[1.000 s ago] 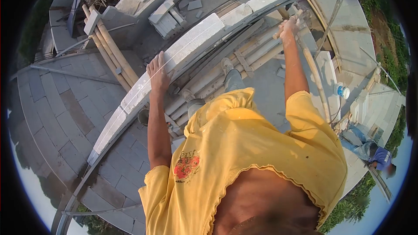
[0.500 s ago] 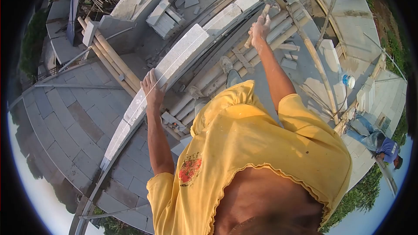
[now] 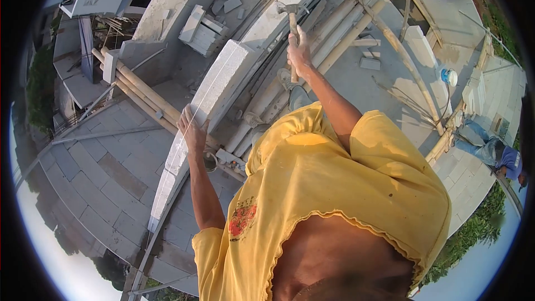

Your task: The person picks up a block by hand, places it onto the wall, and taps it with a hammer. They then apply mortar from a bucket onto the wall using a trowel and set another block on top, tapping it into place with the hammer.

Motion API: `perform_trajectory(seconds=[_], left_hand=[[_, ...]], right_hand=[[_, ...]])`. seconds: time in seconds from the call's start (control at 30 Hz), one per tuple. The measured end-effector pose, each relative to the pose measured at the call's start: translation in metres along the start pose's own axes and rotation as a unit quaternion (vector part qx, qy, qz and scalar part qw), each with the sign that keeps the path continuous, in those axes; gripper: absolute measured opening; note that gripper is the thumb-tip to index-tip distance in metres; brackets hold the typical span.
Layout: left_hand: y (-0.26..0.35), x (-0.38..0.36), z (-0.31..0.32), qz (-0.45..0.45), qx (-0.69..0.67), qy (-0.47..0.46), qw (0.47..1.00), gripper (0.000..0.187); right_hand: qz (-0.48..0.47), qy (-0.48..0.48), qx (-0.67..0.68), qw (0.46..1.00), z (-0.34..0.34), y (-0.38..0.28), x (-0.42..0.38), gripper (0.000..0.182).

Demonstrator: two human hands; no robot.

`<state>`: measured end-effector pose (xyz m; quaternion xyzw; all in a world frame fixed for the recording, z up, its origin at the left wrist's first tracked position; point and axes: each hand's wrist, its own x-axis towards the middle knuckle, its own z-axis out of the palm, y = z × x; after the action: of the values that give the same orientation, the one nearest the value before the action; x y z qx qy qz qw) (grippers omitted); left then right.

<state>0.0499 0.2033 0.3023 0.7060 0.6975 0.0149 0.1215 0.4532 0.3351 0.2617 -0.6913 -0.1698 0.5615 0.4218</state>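
Observation:
My right hand (image 3: 299, 53) is closed around the wooden handle of a claw hammer (image 3: 293, 25). The hammer stands upright in view, its metal head beside the top of the wall. Lying flat with fingers spread, my left hand (image 3: 193, 129) touches the top of a pale concrete block (image 3: 227, 66) in the wall course. A thin string line (image 3: 212, 82) runs lengthwise over that block and passes by my left fingers. The block sits higher than the wall section (image 3: 285, 5) beyond it.
Bamboo poles (image 3: 343, 30) form scaffolding beneath me, and more poles (image 3: 139, 86) cross at left. A stack of blocks (image 3: 202, 33) stands beyond the wall. To the right are a white-and-blue bucket (image 3: 448, 76) and a person in a blue shirt (image 3: 508, 161).
My right hand has brought the hammer leftward and closer, from over the poles to beside the wall top. My left hand stays on the block. The camera view has shifted slightly.

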Motion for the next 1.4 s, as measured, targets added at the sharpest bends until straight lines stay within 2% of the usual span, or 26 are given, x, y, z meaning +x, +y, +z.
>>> perform_trajectory(seconds=[0.03,0.13,0.27,0.37,0.4,0.47,0.57,0.67,0.7,0.77,0.87,0.93,1.0,1.07,1.13,1.27,1.3,1.4], left_hand=[[0.000,0.000,0.002,-0.005,-0.002,0.001,1.000,0.097],[0.002,0.002,0.006,0.001,-0.002,-0.003,1.000,0.096],[-0.001,-0.004,0.002,-0.004,0.009,-0.012,1.000,0.096],[0.000,-0.006,-0.001,-0.010,0.009,-0.021,1.000,0.096],[0.000,-0.007,-0.001,-0.009,0.011,-0.020,1.000,0.096],[0.002,0.001,0.002,-0.009,0.007,-0.016,1.000,0.097],[0.002,0.001,0.002,-0.007,0.003,-0.018,1.000,0.097],[0.000,-0.005,0.001,0.004,0.004,-0.014,1.000,0.097],[0.001,-0.006,-0.002,0.008,0.001,-0.013,1.000,0.098],[0.002,-0.009,-0.014,-0.012,-0.025,-0.018,0.999,0.100],[-0.037,-0.053,-0.022,-0.116,0.007,-0.016,0.993,0.102],[-0.083,-0.097,-0.022,-0.167,0.024,-0.019,0.986,0.099],[-0.131,-0.142,-0.028,-0.188,0.052,-0.022,0.981,0.096],[-0.169,-0.174,-0.030,-0.244,0.054,-0.038,0.967,0.091],[-0.197,-0.187,-0.042,-0.272,0.051,-0.059,0.959,0.091],[-0.229,-0.200,-0.040,-0.229,0.000,-0.060,0.972,0.099],[-0.237,-0.206,-0.029,-0.211,0.001,-0.024,0.977,0.098],[-0.234,-0.209,-0.037,-0.202,-0.020,-0.001,0.979,0.093]], right_hand=[[0.055,-0.178,-0.088,0.979,0.000,0.013,-0.010,0.062],[0.063,-0.260,-0.123,0.956,-0.003,0.016,-0.013,0.062],[0.030,-0.135,-0.008,0.990,-0.018,0.002,0.004,0.065],[-0.010,-0.009,0.027,1.000,-0.011,-0.003,0.017,0.066],[0.024,-0.100,-0.026,0.994,-0.007,-0.001,0.010,0.066],[0.089,-0.272,-0.135,0.949,-0.005,0.003,-0.008,0.066],[0.042,-0.296,-0.169,0.939,-0.010,-0.001,-0.010,0.066],[0.008,-0.227,-0.183,0.956,-0.018,0.007,-0.004,0.060],[-0.212,-0.154,-0.253,0.931,-0.025,0.034,0.008,0.060],[-0.401,-0.106,-0.324,0.851,-0.045,0.041,0.004,0.059],[-0.346,-0.234,-0.392,0.820,-0.077,0.001,-0.073,0.056],[-0.428,-0.270,-0.388,0.771,-0.064,0.001,-0.110,0.057],[-0.403,-0.351,-0.450,0.716,-0.031,0.016,-0.129,0.058],[-0.416,-0.415,-0.471,0.658,0.011,0.028,-0.147,0.059],[-0.468,-0.466,-0.445,0.605,0.070,0.035,-0.170,0.061],[-0.547,-0.511,-0.393,0.535,0.156,0.042,-0.245,0.065],[-0.554,-0.513,-0.380,0.534,0.173,0.052,-0.259,0.065],[-0.567,-0.517,-0.346,0.540,0.208,0.088,-0.294,0.066]])
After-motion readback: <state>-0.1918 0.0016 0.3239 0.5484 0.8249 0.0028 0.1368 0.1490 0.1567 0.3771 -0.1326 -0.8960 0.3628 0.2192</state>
